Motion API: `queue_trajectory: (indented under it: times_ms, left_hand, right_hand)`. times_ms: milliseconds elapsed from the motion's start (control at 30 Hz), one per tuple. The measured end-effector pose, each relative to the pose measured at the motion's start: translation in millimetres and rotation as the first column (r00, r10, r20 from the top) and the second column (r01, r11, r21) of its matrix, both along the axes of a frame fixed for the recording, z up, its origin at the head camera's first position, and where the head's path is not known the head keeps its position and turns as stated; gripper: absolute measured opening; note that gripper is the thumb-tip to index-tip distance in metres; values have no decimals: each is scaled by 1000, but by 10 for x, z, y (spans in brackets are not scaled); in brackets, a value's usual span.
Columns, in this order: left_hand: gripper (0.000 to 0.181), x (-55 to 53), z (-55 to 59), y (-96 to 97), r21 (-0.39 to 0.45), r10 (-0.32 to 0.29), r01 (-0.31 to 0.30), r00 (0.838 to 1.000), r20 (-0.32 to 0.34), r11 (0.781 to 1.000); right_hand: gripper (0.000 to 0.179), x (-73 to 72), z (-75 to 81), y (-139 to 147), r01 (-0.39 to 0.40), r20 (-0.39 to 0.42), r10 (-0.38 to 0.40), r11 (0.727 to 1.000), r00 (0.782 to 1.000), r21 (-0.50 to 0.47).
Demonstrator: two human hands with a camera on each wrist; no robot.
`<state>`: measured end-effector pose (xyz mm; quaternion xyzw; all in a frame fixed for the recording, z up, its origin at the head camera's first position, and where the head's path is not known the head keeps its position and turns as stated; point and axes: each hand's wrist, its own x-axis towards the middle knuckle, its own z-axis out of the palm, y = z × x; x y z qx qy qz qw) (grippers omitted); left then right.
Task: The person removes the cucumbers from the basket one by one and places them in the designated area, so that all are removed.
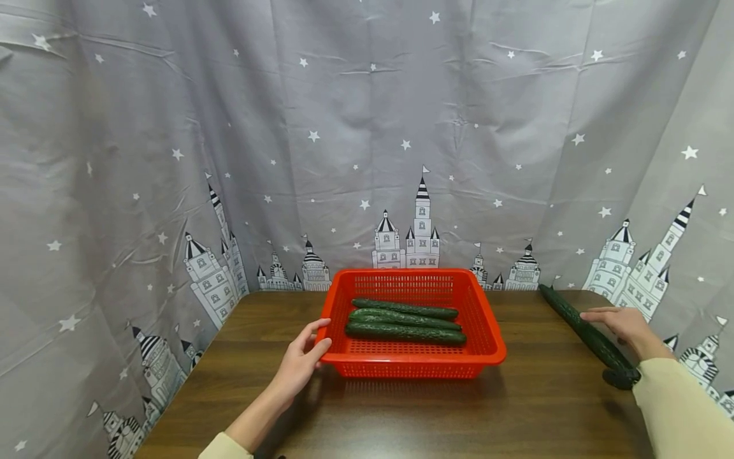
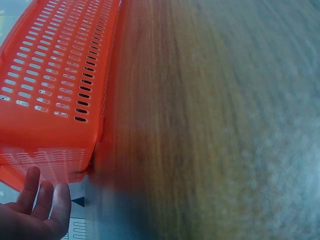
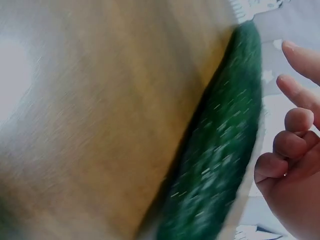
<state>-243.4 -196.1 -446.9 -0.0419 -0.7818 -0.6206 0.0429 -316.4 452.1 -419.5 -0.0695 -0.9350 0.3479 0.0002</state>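
Note:
Three dark green cucumbers (image 1: 406, 332) lie side by side in a red plastic basket (image 1: 413, 368) with slotted walls. My left hand (image 1: 299, 357) grips the basket's left end, thumb and index finger over the rim and the other fingers below it. In the left wrist view, those fingers (image 2: 61, 207) are against the end wall. At the table's right side lies another cucumber (image 1: 564, 310), slanting away from me. Above it is my right hand (image 1: 622, 328), holding nothing. The right wrist view shows a gap between the cucumber (image 3: 215, 145) and the fingers, some extended, others loosely bent.
The brown wooden table (image 1: 401, 414) carries the basket and the loose cucumber. A grey curtain (image 1: 367, 127) printed with stars and castles hangs along its back and both sides. Part of a dark green shape (image 3: 6, 220) shows at the right wrist view's lower left edge.

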Motion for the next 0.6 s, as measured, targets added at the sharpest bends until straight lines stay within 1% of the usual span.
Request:
queue_trajectory:
  times_ms: [100, 200, 267, 467, 600]
  left_hand:
    - [42, -2, -1, -5, -4, -1, 1, 1000, -1, 1000]
    - [42, -4, 0, -6, -6, -3, 3, 1000, -1, 1000]
    - [42, -3, 1, -7, -4, -2, 2, 1000, 0, 1000]
    - [43, -3, -3, -4, -5, -1, 1, 1000, 2, 1000]
    - [43, -4, -3, -1, -3, 1, -1, 1000, 1, 1000]
  right_hand:
    - [60, -36, 91, -73, 3, -9, -4, 1000, 1000, -28]
    - [61, -78, 178, -158, -8, -23, 7, 998, 1000, -62]
    - [61, -110, 235, -223, -30, -45, 26, 996, 999, -89]
    - [65, -206, 394, -421, -60, -76, 47, 982, 996, -181]
    - [65, -258, 483, -533, -97, -102, 78, 977, 992, -191]
